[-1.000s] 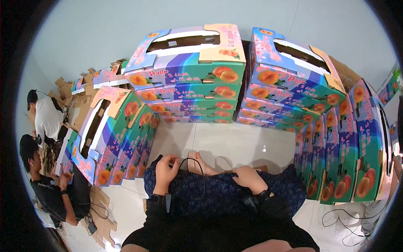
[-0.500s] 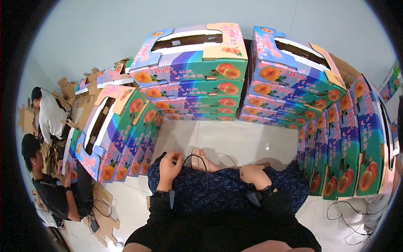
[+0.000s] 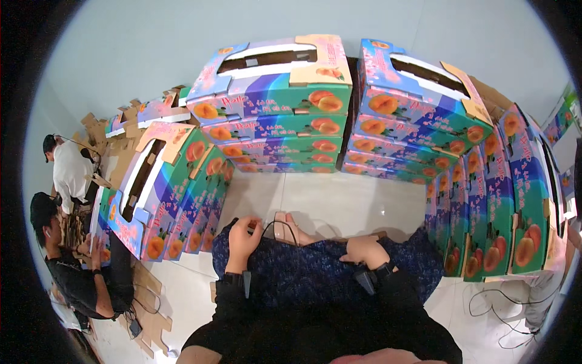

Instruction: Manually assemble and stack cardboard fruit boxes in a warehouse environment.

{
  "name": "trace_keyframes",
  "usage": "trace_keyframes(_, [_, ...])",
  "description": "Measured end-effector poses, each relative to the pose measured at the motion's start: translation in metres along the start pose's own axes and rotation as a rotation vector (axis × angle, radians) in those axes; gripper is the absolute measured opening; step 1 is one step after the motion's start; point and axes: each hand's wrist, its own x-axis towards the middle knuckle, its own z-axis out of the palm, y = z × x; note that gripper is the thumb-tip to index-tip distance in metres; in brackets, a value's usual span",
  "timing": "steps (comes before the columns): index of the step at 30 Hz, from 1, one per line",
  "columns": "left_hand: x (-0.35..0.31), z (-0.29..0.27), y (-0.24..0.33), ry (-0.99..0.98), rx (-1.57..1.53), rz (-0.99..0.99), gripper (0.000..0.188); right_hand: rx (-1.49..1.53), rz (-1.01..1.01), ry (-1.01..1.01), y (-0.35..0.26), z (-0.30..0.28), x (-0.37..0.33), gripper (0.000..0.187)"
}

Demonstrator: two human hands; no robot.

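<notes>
Pale tiled floor (image 3: 327, 194) lies bare between the knees and the boxes. Near, the right hand (image 3: 367, 252) lies on the dark cloth (image 3: 303, 273); half a second ago it was more rounded, and now a finger reaches further left. Its other fingertips are hidden, so how far apart they are I cannot tell. The left hand (image 3: 244, 239) has barely changed: curled, above the cloth's left part, beside a looped black cable (image 3: 276, 222); whether it grips that cable I cannot tell. Just beyond, the cloth partly covers a foot (image 3: 292, 230). Stacked boxes edge the floor: a left stack (image 3: 176, 200), a right stack (image 3: 491, 206), cut off by the blurred rim, and, farther, two far stacks (image 3: 273, 121) with a narrow dark gap between.
</notes>
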Motion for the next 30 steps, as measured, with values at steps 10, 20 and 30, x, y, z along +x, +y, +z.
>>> trace_keyframes(10, [-0.001, 0.0, -0.004, -0.047, 0.003, -0.013, 0.014, 0.086, -0.082, 0.196, 0.006, 0.013, 0.004, 0.025])
trace_keyframes(20, [-0.006, -0.004, -0.001, -0.03, 0.014, 0.019, 0.015, 0.049, -0.04, 0.012, -0.005, 0.002, 0.002, 0.035])
trace_keyframes(30, [-0.007, -0.004, -0.006, -0.017, -0.007, 0.045, 0.015, 0.01, 0.016, 0.013, -0.009, 0.004, 0.004, 0.038])
